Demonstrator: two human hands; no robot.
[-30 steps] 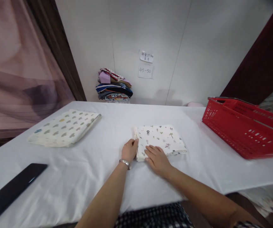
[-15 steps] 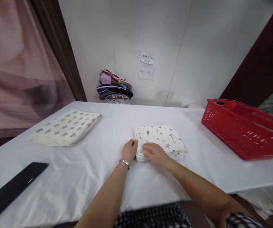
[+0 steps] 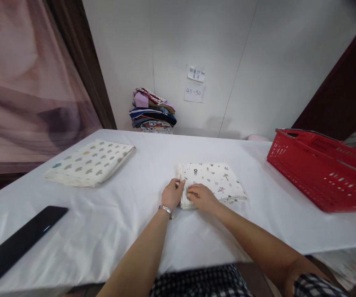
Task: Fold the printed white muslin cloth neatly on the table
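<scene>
A white folded cloth (image 3: 210, 177) with small scattered prints, among them palm trees, lies flat on the table in front of me. At its left edge my left hand (image 3: 172, 194), with a bracelet on the wrist, is closed, thumb and fingers pinching the layers. My right hand (image 3: 204, 199) rests on the cloth's near left part, its fingers curled together and gripping at the top layer; the fingertips are partly hidden. Farther left lies another folded cloth (image 3: 94, 163), cream with grey cloud-like shapes, which neither hand touches.
A red plastic basket (image 3: 307, 173) stands at the right of the white-covered table (image 3: 128, 231). At the near left lies a flat black object (image 3: 26, 241). Behind the table, against the wall, is a stack of folded fabrics (image 3: 153, 111). Paper notes (image 3: 194, 91) hang on the wall.
My right hand's fingers have curled in more on the cloth. My left hand stays at its left edge. The whole view has shifted slightly; the cloths and basket lie as before.
</scene>
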